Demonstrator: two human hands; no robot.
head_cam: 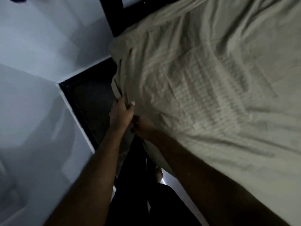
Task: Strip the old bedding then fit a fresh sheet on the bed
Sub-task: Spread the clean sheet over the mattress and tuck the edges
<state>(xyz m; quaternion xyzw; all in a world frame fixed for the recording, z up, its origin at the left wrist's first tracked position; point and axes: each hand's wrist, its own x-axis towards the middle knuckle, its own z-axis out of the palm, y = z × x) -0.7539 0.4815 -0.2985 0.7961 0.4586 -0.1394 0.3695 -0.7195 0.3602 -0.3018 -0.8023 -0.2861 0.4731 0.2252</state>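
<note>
A beige sheet (203, 82) is spread over the bed (162, 165), wrinkled and creased, with its long axis running from the near right edge of the view up toward the dark headboard (114, 15) at the top. The sheet's edge hangs over the left side of the bed, above the dark floor (91, 98). At that edge, near the headboard end, the cloth is gathered into folds. The left hand (121, 113) is curled round these folds, thumb on top of the cloth and fingers beneath it. The right hand (141, 128) is held just beside the left, touching it, with fingers curled into the sheet's edge where it drops over the bed; dark nails are seen. A pale wall (40, 46) stands left of the bed, beyond the strip of floor. The picture is dim and blurred
</note>
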